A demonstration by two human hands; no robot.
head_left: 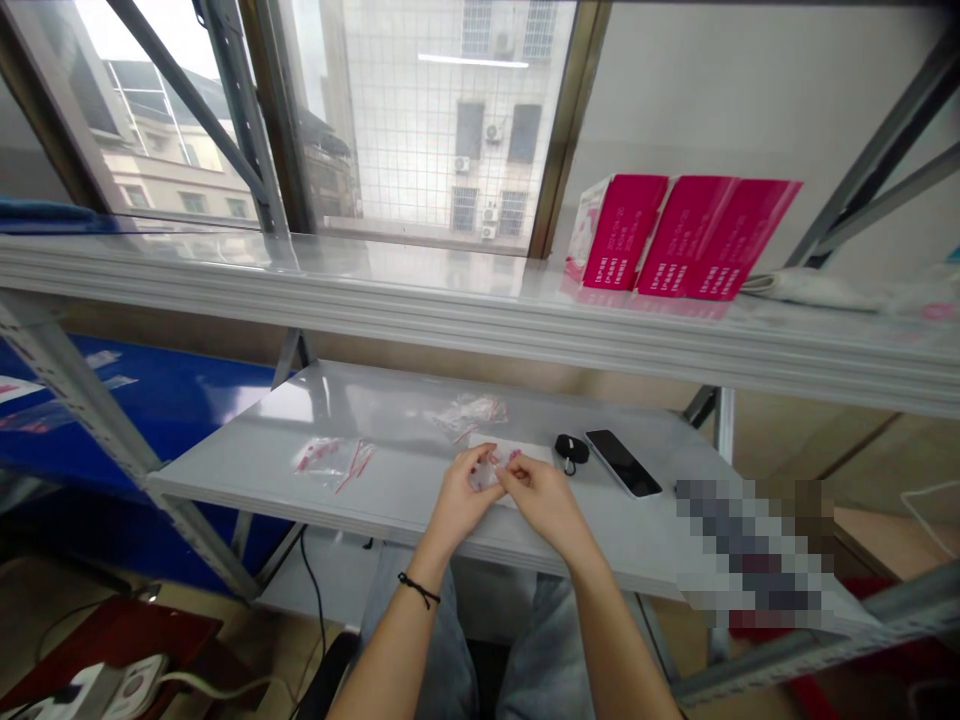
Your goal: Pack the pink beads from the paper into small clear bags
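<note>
Just inside the six-o'clock edge of the surface (405, 490), the left hand (466, 492) and right hand (541, 492) both had a pinching grip on a small clear plastic bag (482, 477), apparently working at its finger-hidden mouth, a step whose next move called for steady, opposed pinching.

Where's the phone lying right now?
In the head view, the phone lies on the grey shelf surface to the right of the person's right hand, with a small black item just to its left.
</note>
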